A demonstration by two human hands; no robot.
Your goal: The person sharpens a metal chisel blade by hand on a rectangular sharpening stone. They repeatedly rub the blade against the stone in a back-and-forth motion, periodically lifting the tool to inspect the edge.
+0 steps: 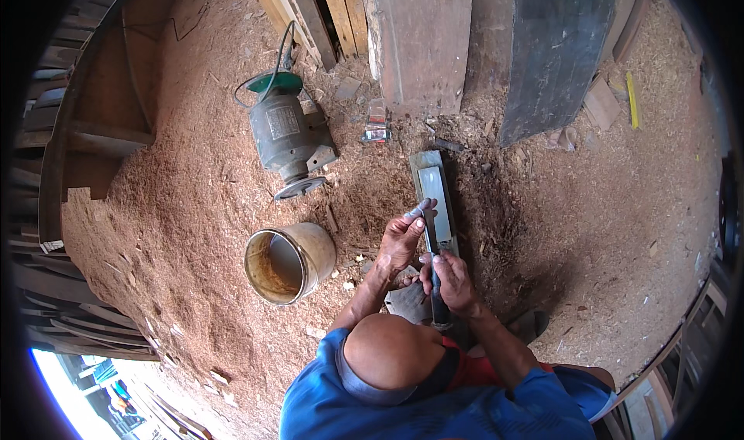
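Observation:
A chisel (439, 308) with a narrow metal blade and a dark handle is held between my hands, running lengthwise over a pale whetstone (435, 186). My left hand (399, 242) is closed near the blade's far end, the fingertips on the metal. Lower down, my right hand (456, 283) grips the chisel where the blade meets the handle. The stone lies on a long narrow block (423, 159) on the ground. Whether the blade touches the stone cannot be made out, as my fingers cover part of it.
Left of my hands stands a bucket (319, 252) with cloudy liquid. Beyond it lies a grey bench grinder motor (279, 132) with a cable. Wooden boards (422, 45) and a dark panel (554, 64) lie at the far side. Wood shavings cover the ground; a yellow strip (633, 101) lies far right.

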